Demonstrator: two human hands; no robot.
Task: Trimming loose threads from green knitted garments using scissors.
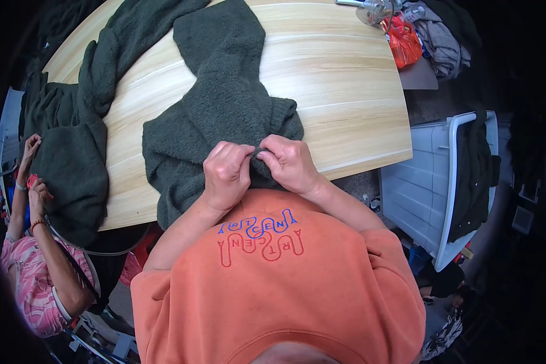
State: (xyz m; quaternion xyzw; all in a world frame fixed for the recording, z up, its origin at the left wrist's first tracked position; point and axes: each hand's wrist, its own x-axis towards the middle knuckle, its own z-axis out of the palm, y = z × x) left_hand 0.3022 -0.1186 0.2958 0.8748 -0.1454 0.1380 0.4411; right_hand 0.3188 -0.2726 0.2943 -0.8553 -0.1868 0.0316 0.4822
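A dark green fleecy garment [224,91] lies spread over the table's near edge, with part of it hanging toward my body. My left hand [227,170] is closed, its thumb and fingers pinching the garment's edge. Close beside it, my right hand [288,161] pinches the same edge, fingertips almost meeting those of the left. The bit of cloth between the fingertips is small, and its detail cannot be made out. One wide part of the garment stretches away from me over the tabletop.
The pale wooden table [340,91] has a curved outline. At left, a co-worker's hands [36,182] handle another dark green garment [73,164]. A white plastic bin [415,176] with dark clothes stands at right. A red plastic bag [402,42] and grey cloth [440,45] lie at the far right.
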